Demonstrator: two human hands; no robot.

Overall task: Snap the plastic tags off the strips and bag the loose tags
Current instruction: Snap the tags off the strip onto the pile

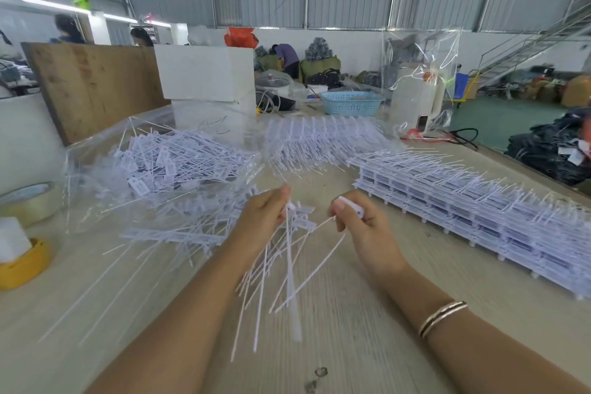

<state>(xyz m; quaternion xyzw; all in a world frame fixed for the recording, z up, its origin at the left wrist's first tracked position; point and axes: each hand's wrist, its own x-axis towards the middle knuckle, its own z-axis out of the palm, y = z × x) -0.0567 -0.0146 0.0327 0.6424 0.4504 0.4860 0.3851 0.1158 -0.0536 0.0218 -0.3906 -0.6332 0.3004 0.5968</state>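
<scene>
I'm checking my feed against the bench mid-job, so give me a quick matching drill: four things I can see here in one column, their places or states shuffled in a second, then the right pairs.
Things:
1. single tag
2. strip of tags
3. pile of loose tags
4. stacked strips

Places or states:
A. heaped on the clear plastic bag, far left
B. pinched in the right hand
C. lying in a long row on the table, right side
D. held in the left hand, stems hanging down

Pairs: 1-B, 2-D, 3-A, 4-C

One head-worn wide view (the only one) looks forward and down, close over the table (335,329)
</scene>
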